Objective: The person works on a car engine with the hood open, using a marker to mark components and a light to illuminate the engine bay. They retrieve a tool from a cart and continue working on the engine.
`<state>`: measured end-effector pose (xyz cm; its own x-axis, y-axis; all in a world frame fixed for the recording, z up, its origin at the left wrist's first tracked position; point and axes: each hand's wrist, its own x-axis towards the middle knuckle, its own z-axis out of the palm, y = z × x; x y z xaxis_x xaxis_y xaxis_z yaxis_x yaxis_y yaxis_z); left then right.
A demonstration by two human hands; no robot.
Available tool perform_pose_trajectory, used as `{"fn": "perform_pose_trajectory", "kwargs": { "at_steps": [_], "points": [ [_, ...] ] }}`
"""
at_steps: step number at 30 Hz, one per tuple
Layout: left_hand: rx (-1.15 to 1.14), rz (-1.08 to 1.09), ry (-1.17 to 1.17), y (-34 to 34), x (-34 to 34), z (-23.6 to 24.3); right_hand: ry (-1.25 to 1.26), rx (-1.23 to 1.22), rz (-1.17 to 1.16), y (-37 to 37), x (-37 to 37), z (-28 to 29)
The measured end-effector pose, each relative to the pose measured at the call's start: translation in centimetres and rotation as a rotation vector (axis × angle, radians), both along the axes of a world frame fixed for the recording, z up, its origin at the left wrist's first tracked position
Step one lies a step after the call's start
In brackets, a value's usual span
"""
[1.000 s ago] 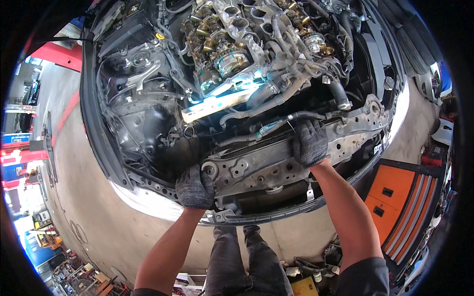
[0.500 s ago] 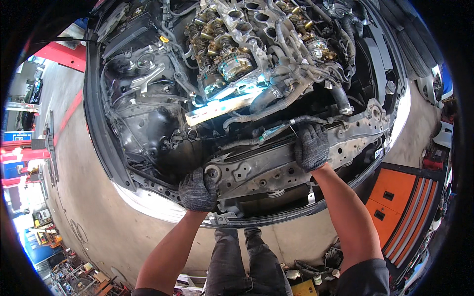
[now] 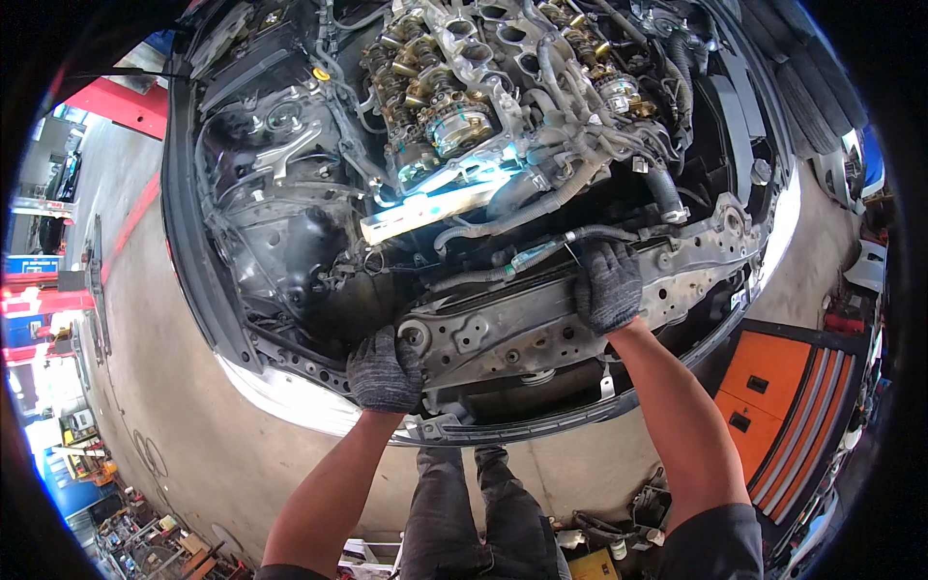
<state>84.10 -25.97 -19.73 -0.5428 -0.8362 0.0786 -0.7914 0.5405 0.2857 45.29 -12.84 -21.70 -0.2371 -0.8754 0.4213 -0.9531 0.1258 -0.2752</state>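
Across the front of an open engine bay runs a grey metal radiator support point(image 3: 493, 340) with bolt holes. My left hand point(image 3: 386, 370), in a dark grey knit glove, grips its left end, fingertips curled over and out of sight. My right hand point(image 3: 609, 287), gloved the same way, lies over the far edge of that support with its fingers bent down behind it. Just beyond the right hand is a ribbed hose point(image 3: 604, 233). Farther back sits the engine point(image 3: 459, 130) with its camshafts exposed, and a lit work light bar point(image 3: 435, 211) lies in front of it.
The bumper's curved edge point(image 3: 503, 432) lies between my body and the support. An orange tool cabinet point(image 3: 768, 364) stands at right, near stacked tires point(image 3: 812, 101). Red lift parts point(image 3: 121, 106) are at left. Assorted parts point(image 3: 145, 546) cover the floor at lower left.
Almost nothing differs. Both hands keep their places on the radiator support, with only a slight shift of the left hand and of the view.
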Motion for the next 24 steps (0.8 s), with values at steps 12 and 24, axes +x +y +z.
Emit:
{"fn": "perform_pose_trajectory", "kwargs": {
  "at_steps": [12,24],
  "points": [
    [0.018,-0.008,-0.009,-0.08,-0.11,0.38,-0.022,0.031,0.009,0.04,-0.13,0.1],
    [0.053,-0.022,0.015,-0.13,-0.27,0.63,-0.008,0.019,-0.014,0.0,-0.07,0.03]
  ]
}}
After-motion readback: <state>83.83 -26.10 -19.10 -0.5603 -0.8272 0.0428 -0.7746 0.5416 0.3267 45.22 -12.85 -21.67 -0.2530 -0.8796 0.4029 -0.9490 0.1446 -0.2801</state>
